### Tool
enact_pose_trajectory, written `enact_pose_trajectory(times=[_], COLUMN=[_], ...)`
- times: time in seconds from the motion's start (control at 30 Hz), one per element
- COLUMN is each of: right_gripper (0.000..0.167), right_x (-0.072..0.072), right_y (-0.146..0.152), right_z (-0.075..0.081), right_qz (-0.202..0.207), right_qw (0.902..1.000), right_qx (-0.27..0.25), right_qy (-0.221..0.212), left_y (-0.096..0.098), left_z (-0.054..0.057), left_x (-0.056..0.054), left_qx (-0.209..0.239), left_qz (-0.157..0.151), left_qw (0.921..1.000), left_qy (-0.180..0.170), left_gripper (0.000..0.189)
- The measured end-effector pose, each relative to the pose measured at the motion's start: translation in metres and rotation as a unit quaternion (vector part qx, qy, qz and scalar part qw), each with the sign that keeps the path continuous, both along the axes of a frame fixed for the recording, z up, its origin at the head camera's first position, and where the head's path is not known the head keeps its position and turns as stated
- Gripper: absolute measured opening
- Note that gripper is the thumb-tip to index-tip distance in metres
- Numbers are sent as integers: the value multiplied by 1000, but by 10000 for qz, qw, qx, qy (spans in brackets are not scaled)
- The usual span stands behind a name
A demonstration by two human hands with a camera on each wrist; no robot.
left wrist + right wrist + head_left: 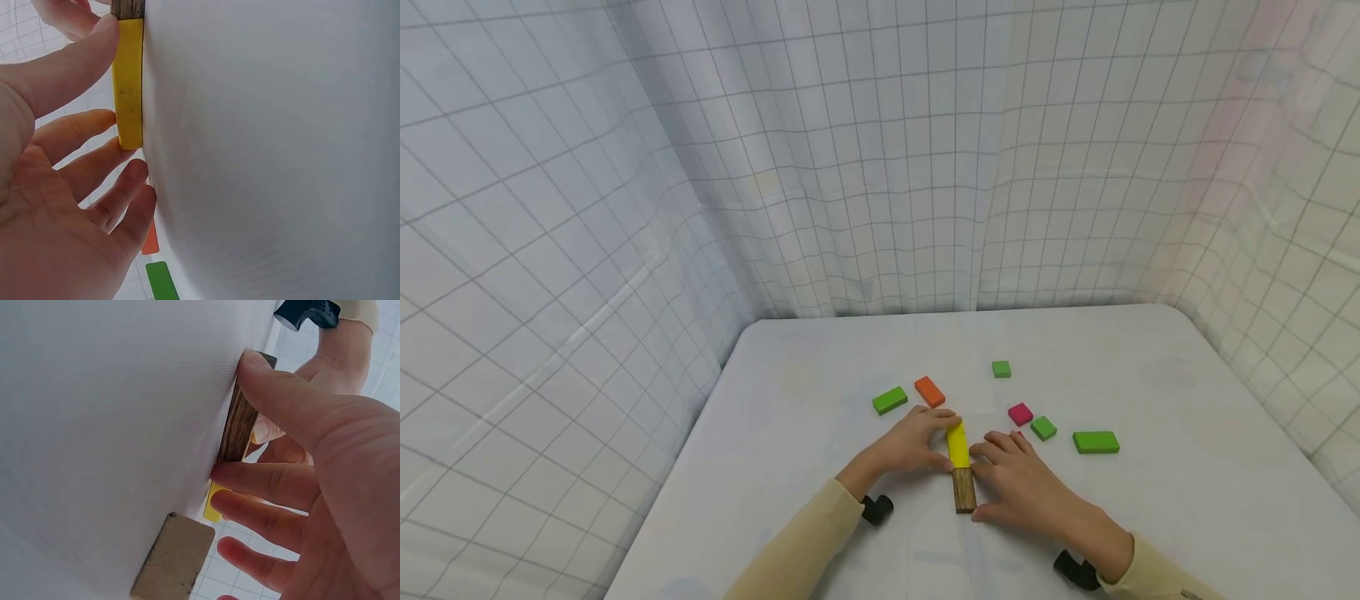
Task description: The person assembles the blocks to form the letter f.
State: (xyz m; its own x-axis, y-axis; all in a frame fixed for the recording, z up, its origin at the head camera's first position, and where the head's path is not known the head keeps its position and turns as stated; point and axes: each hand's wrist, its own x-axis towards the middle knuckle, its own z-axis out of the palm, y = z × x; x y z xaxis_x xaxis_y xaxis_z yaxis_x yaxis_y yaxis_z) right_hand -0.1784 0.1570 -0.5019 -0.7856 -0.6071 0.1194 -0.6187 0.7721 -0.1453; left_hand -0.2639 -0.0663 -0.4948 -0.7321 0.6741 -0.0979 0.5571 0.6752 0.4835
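Observation:
A yellow block (pixel 958 446) and a dark brown wood-grained block (pixel 964 491) lie end to end in one line on the white table. My left hand (pixel 913 442) touches the yellow block's left side, its thumb near the joint and fingertips by the far end. In the left wrist view the left fingers (pixel 72 134) are spread and only slightly bent. My right hand (pixel 1026 492) lies along the opposite side. In the right wrist view its thumb touches the near end of the brown block (pixel 237 425), and the index fingertip meets it near the joint.
Beyond the left hand lie a green block (pixel 890 400) and an orange block (pixel 929 392). Small green blocks (pixel 1002 369), a magenta block (pixel 1020 413) and a longer green block (pixel 1096 442) lie to the right. Gridded white curtains (pixel 910 167) surround the table.

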Motion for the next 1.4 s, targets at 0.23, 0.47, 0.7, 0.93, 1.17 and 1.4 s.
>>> enact_pose_trajectory(times=[0.23,0.47,0.7,0.93,1.17,1.4], right_gripper=[65,68,66,65,65,64], right_x=[2,-5,-8,-3,1,4], right_y=[3,19,35,51,67,74], right_z=[5,15,20,21,18,14], right_qz=[-6,-189,-672,-874,-817,-1013], right_qw=[10000,9996,9970,9918,9907,9857], right_qx=[89,-149,-382,-807,-944,-1041], right_qy=[-33,132,-36,-464,-545,-858], left_y=[0,-2,-5,-2,1,1], left_z=[-1,-3,-4,1,0,0], left_x=[1,15,38,52,57,60], left_qx=[36,141,20,-222,-451,-525], left_qz=[95,464,511,241,163,82], left_qw=[9998,9974,9966,9977,9982,9985], left_qy=[-152,-526,-649,-590,-367,-124], left_gripper=[77,84,96,101,102,99])
